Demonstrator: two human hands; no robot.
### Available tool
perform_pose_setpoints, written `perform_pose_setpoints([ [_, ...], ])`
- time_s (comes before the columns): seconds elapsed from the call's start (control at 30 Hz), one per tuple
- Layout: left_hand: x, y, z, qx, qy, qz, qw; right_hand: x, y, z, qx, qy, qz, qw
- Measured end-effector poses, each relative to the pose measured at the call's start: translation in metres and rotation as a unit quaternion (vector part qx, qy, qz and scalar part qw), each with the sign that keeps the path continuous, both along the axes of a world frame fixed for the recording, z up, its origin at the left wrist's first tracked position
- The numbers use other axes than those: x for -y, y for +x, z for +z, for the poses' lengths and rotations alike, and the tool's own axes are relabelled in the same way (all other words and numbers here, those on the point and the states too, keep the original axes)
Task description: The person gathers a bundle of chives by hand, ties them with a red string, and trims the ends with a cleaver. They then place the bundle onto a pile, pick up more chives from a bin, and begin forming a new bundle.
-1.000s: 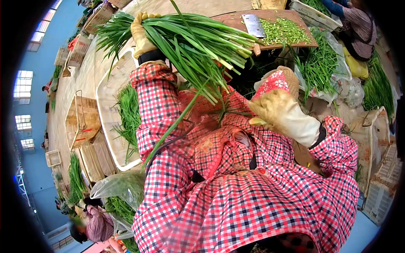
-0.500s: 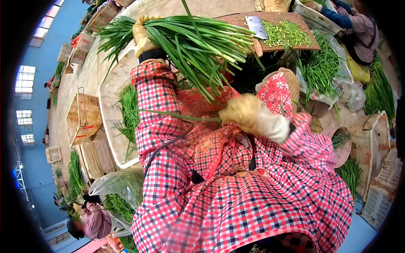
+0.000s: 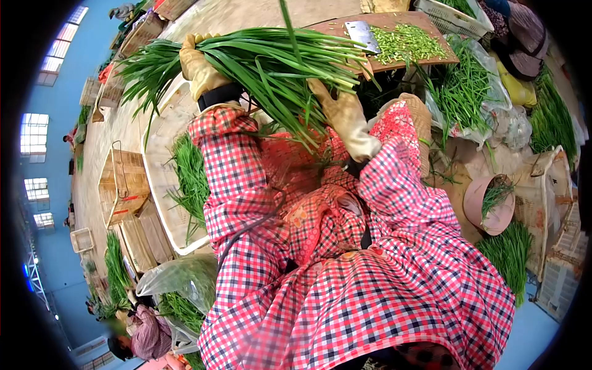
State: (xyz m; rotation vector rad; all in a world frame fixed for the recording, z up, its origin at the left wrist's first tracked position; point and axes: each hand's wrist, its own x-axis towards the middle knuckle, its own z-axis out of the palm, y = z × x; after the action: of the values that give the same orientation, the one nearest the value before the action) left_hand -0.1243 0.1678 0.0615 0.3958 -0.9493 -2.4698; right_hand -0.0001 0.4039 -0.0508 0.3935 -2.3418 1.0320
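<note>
My left hand (image 3: pixel 200 69), in a tan glove, is wrapped around a large bunch of garlic chives (image 3: pixel 277 58) and holds it up in front of me. The leaf tips hang to the left and the pale stem ends point right. My right hand (image 3: pixel 346 117), also gloved, reaches up under the stem end, its fingers apart and against the lower stalks. Some fingertips are hidden by the leaves. Just beyond the stems, a cleaver (image 3: pixel 362 37) lies on a wooden board (image 3: pixel 441 58) beside a pile of chopped green stem pieces (image 3: pixel 407 44).
A white crate (image 3: pixel 159 179) with chives stands at my left, near a clear plastic bag (image 3: pixel 176 277) of greens. To the right are a bag of loose chives (image 3: pixel 462 92), a pink bucket (image 3: pixel 490 213) and another crate (image 3: pixel 542 203). Other people sit at upper right and lower left.
My right hand has moved up from my lap to the bunch; the single leaf it held is no longer seen in it. My left hand still holds the bunch, shifted slightly left.
</note>
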Motion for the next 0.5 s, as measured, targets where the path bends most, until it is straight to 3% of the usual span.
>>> perform_pose_setpoints([
  [0.1,-0.013,0.001,0.002,-0.011,-0.008,0.021,1.000,0.011,-0.017,-0.014,-0.003,-0.107,-0.105,0.989],
  [0.2,-0.015,0.006,0.007,-0.008,-0.012,-0.004,1.000,0.001,-0.003,-0.002,0.223,0.090,-0.124,0.963],
  [0.27,-0.021,0.011,0.014,0.007,-0.004,-0.009,1.000,-0.010,-0.003,-0.027,-0.087,0.035,-0.070,0.993],
  [0.33,-0.009,-0.002,-0.003,-0.014,0.006,-0.035,0.999,-0.029,0.007,-0.022,-0.046,0.058,-0.033,0.997],
  [0.37,-0.009,-0.004,-0.005,-0.024,0.011,-0.047,0.999,-0.035,0.006,-0.025,0.012,0.129,-0.047,0.990],
  [0.43,-0.010,-0.008,-0.010,-0.012,0.015,-0.052,0.998,-0.048,0.011,-0.028,-0.091,0.086,-0.049,0.991],
  [0.5,-0.006,-0.014,-0.012,0.011,0.056,-0.067,0.996,-0.072,0.026,-0.029,-0.323,0.251,-0.181,0.894],
])
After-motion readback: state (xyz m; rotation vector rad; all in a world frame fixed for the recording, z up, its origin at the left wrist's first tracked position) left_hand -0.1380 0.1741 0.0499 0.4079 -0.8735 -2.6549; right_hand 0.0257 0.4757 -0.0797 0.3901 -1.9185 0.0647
